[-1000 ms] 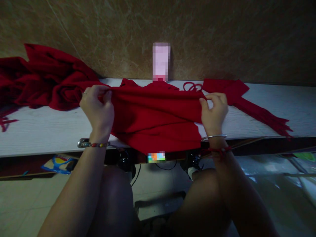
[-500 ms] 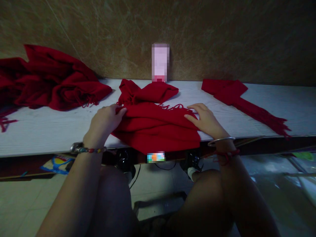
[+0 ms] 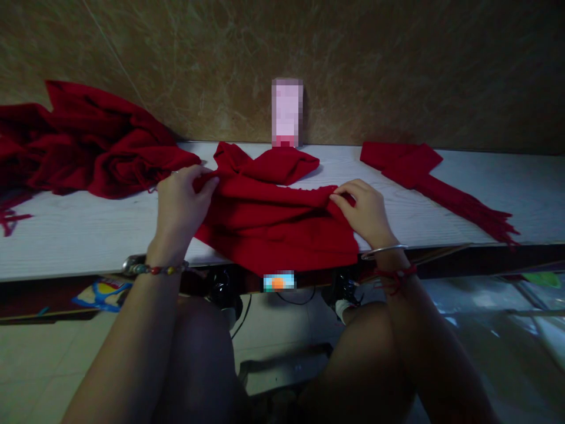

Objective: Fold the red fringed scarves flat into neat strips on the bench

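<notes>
A red fringed scarf (image 3: 273, 221) lies folded on the white table (image 3: 79, 235) in front of me, its near edge hanging over the table's front. My left hand (image 3: 179, 203) pinches the scarf's left edge, fingers closed on the cloth. My right hand (image 3: 364, 212) grips the scarf's right upper edge with bent fingers. A beaded bracelet is on my left wrist, a metal bangle and a red cord on my right.
A heap of red scarves (image 3: 88, 141) lies at the table's left. One folded red scarf (image 3: 424, 171) with a fringe lies at the right. A blurred pink upright object (image 3: 286, 112) stands against the brown wall. My knees are under the table.
A second ago both hands held the scarf stretched up above the table. They laid it down folded, pressed it flat, and now pinch its upper edge at both sides again.
</notes>
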The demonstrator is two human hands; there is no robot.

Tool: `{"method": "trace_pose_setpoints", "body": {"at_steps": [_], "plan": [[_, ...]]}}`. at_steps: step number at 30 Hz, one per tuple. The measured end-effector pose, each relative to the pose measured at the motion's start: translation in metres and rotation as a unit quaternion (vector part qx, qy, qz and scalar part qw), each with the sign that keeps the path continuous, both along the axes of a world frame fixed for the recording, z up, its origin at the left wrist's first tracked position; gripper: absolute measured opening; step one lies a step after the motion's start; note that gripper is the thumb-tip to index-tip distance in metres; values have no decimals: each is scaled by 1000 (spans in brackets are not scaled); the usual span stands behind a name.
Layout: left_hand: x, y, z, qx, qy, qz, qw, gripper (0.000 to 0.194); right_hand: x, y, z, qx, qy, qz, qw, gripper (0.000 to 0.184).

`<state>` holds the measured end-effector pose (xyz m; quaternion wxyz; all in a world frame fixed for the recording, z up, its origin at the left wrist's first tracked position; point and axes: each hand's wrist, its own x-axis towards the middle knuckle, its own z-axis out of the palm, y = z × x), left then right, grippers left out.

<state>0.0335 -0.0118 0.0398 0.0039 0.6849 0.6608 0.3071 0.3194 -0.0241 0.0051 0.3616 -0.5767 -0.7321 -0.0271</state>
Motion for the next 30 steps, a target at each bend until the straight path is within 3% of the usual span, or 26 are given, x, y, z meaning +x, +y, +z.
{"method": "trace_pose_setpoints", "body": {"at_steps": [3,6,9,11,13,16,19,21,25,30], "plan": [[4,3,-4,54,-43,-42,997,31,7,1,5,70,54,-80,993,10],[8,8,-12,33,-51,-109,992,43,25,7,0,98,86,-176,976,12],[11,12,-20,-42,-5,-160,986,64,46,13,-13,45,79,-252,963,13],[10,13,-23,-88,25,-168,981,69,53,14,-19,9,59,-267,962,11],[9,13,-23,-116,42,-158,980,64,48,11,-19,12,38,-241,970,7],[6,12,-18,-119,42,-136,983,48,21,1,-12,14,-10,-123,992,18],[6,10,-12,-103,34,-114,987,37,-12,-10,-10,-65,-101,17,993,25],[7,9,-10,-86,26,-105,990,33,-27,-13,-12,-122,-148,62,979,21],[8,8,-10,-23,8,-95,995,28,-38,-10,-14,-145,-154,62,975,13],[4,10,-14,10,11,-137,990,34,-34,-5,-7,-54,-87,3,995,15]]}}
